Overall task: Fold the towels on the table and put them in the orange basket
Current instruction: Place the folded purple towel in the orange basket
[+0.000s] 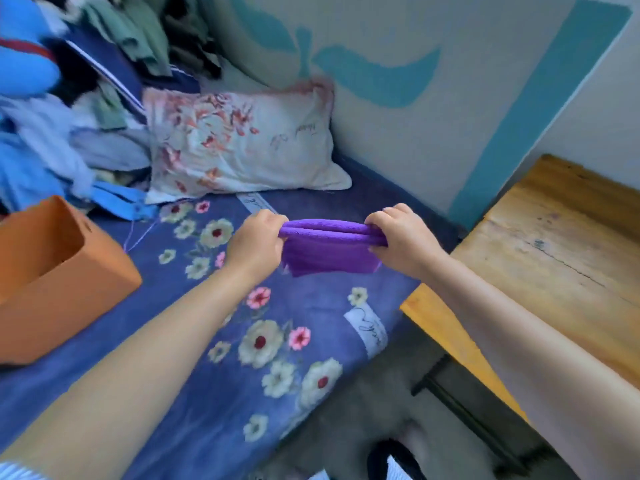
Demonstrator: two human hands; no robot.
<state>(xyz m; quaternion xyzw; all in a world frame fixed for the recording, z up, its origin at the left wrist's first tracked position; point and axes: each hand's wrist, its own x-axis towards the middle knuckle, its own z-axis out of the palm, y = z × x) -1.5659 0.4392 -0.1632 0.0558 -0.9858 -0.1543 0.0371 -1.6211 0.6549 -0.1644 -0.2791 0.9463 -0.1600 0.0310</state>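
Head view. Both hands are raised above a bed (214, 375) covered with a blue floral sheet. The left hand (254, 242) grips the left end of a folded purple towel (330, 249), fingers curled over its top fold. The right hand (401, 237) grips the right end in the same manner. The towel is stretched level between the two hands, folded over at the top, with its lower layers hanging free beneath; it is held in the air, clear of the sheet.

An orange basket (59, 282) stands on the bed to the left of the hands, well apart from the towel, with its open top facing the camera. No contents can be made out inside it.

A floral pillow (242, 147) lies at the head of the bed, beyond the towel. A heap of mixed clothes (69, 98) is piled to the left of the pillow, behind the basket. A wooden worktop (554, 258) stands to the right of the bed, just beside the right forearm.
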